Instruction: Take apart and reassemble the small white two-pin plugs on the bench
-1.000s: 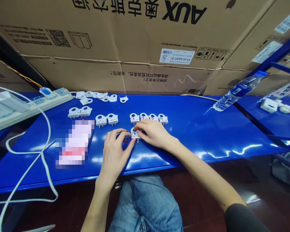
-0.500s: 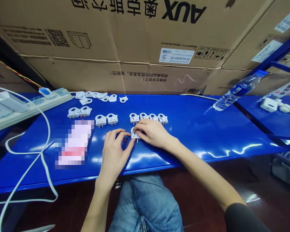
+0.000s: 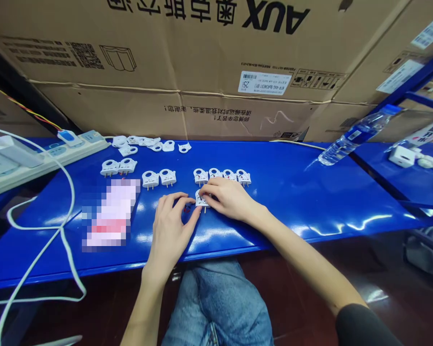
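Note:
A white two-pin plug with a ring-shaped handle (image 3: pixel 201 199) lies on the blue table, its metal pins toward me. My right hand (image 3: pixel 231 197) grips it from the right, fingertips bent over the ring opening and covering part of it. From the left, my left hand (image 3: pixel 173 218) pinches its edge between thumb and index finger. A small dark red bit (image 3: pixel 187 209) shows beneath the left fingers. Just behind my hands stands a row of similar white plugs (image 3: pixel 200 176), partly covered by my right hand. Two more plugs (image 3: pixel 168 177) sit to the left of that row.
Further left are two plugs (image 3: pixel 127 166) and a pile of loose white covers (image 3: pixel 155 144). A blurred pink-white item (image 3: pixel 115 211) lies near the left hand. A power strip (image 3: pixel 72 148) with cables (image 3: pixel 67 240), a water bottle (image 3: pixel 357 134) and large cardboard boxes (image 3: pixel 202 57) surround the table (image 3: pixel 292 202).

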The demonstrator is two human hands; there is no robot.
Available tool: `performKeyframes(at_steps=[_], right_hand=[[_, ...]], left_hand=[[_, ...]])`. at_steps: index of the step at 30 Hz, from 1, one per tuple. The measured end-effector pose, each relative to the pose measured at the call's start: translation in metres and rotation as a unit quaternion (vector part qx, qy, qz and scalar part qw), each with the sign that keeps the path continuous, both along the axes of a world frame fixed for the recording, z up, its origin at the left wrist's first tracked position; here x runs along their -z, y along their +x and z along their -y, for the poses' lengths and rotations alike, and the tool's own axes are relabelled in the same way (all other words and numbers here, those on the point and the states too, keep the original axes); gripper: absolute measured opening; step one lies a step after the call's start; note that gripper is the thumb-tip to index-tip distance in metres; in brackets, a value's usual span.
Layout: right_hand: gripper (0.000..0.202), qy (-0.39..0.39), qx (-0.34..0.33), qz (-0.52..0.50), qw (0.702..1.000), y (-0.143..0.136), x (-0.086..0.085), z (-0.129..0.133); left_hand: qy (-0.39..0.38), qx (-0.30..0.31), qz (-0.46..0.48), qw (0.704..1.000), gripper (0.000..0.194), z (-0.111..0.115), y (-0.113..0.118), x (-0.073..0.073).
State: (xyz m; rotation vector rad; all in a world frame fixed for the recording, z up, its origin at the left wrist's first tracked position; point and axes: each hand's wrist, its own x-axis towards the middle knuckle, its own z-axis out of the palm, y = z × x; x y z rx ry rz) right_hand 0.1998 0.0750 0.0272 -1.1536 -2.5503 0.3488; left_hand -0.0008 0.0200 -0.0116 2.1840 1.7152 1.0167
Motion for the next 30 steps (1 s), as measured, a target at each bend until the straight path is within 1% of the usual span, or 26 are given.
performKeyframes(at_steps=[18,30], right_hand=[[0.02,0.001,-0.004,-0.003,1.0,0.0003,-0.0003,0.0002],[0.023,0.006,-0.011,0.012,1.0,0.0005,0.0001,0.0002]], left_hand=[[0.009,0.008,0.008,1.0,0.02,0.0006,0.0015,-0.0024],[-0.004,0.008,0.011,1.0,0.018,0.0006,0.0016,-0.0014]])
